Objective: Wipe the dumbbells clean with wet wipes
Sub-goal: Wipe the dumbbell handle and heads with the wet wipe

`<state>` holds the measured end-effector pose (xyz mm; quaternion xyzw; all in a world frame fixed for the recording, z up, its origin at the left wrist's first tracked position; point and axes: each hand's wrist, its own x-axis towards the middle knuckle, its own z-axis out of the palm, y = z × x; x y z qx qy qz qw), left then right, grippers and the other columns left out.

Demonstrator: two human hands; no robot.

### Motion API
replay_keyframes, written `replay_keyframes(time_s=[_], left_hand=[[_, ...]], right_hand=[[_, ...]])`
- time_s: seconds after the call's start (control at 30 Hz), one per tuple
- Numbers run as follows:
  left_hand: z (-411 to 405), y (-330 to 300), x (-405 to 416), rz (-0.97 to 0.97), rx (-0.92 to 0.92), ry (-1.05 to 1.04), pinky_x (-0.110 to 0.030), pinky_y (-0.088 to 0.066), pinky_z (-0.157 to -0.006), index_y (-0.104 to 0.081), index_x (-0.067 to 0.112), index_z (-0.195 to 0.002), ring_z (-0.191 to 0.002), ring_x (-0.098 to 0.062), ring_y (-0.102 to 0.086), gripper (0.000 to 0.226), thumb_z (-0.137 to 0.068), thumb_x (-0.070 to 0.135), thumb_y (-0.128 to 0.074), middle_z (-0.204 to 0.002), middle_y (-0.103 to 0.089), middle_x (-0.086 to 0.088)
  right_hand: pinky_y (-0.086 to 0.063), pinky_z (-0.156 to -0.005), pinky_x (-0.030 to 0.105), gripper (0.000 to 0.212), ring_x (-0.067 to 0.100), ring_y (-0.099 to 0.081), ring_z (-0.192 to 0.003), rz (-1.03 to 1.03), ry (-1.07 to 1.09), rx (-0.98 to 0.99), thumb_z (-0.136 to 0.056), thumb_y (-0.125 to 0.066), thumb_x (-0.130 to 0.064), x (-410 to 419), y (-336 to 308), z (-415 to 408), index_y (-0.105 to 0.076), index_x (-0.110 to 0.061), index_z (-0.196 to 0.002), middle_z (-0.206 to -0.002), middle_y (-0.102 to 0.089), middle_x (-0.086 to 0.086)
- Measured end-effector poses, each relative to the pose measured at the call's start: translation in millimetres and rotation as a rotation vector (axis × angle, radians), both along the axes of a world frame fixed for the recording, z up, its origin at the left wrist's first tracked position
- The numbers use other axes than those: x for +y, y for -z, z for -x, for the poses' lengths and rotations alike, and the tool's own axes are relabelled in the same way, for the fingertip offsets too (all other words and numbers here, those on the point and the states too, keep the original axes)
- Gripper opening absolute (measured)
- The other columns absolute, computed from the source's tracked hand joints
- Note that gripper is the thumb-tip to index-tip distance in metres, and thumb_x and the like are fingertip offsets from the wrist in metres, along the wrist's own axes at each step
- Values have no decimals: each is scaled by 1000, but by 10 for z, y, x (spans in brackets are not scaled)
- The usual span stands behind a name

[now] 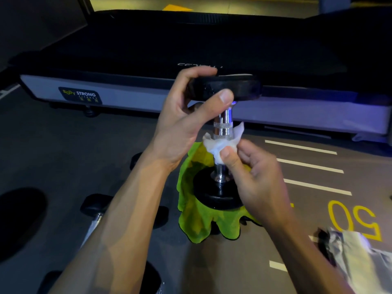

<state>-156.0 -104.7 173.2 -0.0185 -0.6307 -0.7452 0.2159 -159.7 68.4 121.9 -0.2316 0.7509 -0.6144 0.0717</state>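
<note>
Black-ended dumbbell with chrome handle stands upright on green cloth; left hand grips its top end, right hand pinches white wet wipe around handle.

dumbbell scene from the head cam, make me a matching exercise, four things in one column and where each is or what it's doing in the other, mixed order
Things:
1. left hand
2. right hand
3. green cloth
4. wet wipe

States:
A. lies under the lower weight of the dumbbell
B. is wrapped round the chrome handle
C. grips the upper black weight
D. pinches the white wipe

Pairs: 1-C, 2-D, 3-A, 4-B
</note>
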Motion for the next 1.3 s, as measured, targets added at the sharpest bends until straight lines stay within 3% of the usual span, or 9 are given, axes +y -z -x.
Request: replay_keyframes(time_s=[0.13, 0.23, 0.37, 0.5, 0.6, 0.77, 0.93, 1.17, 1.3], left_hand=[[-10, 21, -15, -16, 9, -2, -40, -54, -95, -62, 24, -125, -127, -46, -60, 48, -82, 35, -79, -137, -60, -25], [4, 36, -30, -6, 5, -13, -47, -54, -98, -63, 25, -126, -123, -47, -62, 48, -82, 35, -79, -133, -62, -26], [16, 40, -46, 18, -8, 4, -58, -50, -105, -62, 22, -126, -125, -49, -59, 46, -84, 33, -76, -134, -60, -31], [-20, 33, -116, -23, -19, 32, -33, -55, -83, -61, 23, -126, -101, -26, -65, 46, -83, 35, -74, -122, -63, -30], [-40, 41, -130, -52, -15, 50, -25, -54, -77, -59, 22, -126, -96, -24, -66, 48, -83, 35, -72, -124, -62, -37], [-18, 53, -139, -37, -29, 69, -33, -52, -74, -58, 22, -129, -92, -23, -62, 48, -84, 35, -72, -112, -64, -17], [-24, 55, -166, -31, -50, 51, -35, -54, -82, -60, 26, -127, -97, -22, -65, 47, -83, 38, -72, -113, -66, -11], [-35, 45, -158, -8, -48, 74, -29, -53, -73, -57, 24, -130, -94, -19, -65, 49, -85, 35, -72, -118, -61, -25], [-46, 42, -159, -4, -32, 94, -30, -53, -82, -59, 23, -126, -102, -19, -65, 47, -83, 34, -73, -121, -63, -14]], right_hand=[[-56, -97, 52, 30, 16, -74, -108, -198, -159, -55, -99, -59, -40, 158, 87, 55, -75, -26, -119, -110, -80, -12], [-56, -100, 51, 28, 11, -74, -110, -95, -110, 8, -101, -60, -33, 64, -99, 175, -76, -22, -121, -111, -80, -12], [-54, -71, 49, 43, 24, -69, -76, -50, 177, 155, -105, -49, -49, -284, -217, 260, -71, -13, -95, -80, -74, -1], [-56, -85, 49, 66, 21, -71, -89, -154, 113, 28, -106, -29, -62, -286, -64, 160, -71, -12, -103, -91, -77, 2], [-55, -89, 49, 73, 27, -71, -90, -293, 57, -32, -108, -26, -61, -200, -97, 225, -69, -3, -96, -91, -77, 11], [-54, -89, 36, 53, 16, -71, -95, -126, 96, 38, -113, -33, -45, -426, -376, 285, -70, -14, -92, -93, -77, 1], [-51, -94, 37, 51, 10, -69, -105, -154, 43, 14, -113, -30, -46, -356, -227, 220, -73, -19, -117, -107, -77, -5], [-54, -81, 28, 46, 19, -74, -93, 88, 104, 34, -115, -38, -28, -503, -385, 241, -73, -8, -93, -98, -80, 7], [-56, -99, 34, 46, 8, -76, -103, 353, 77, -146, -115, -41, -23, -550, -398, 221, -79, -25, -89, -99, -82, -7]])
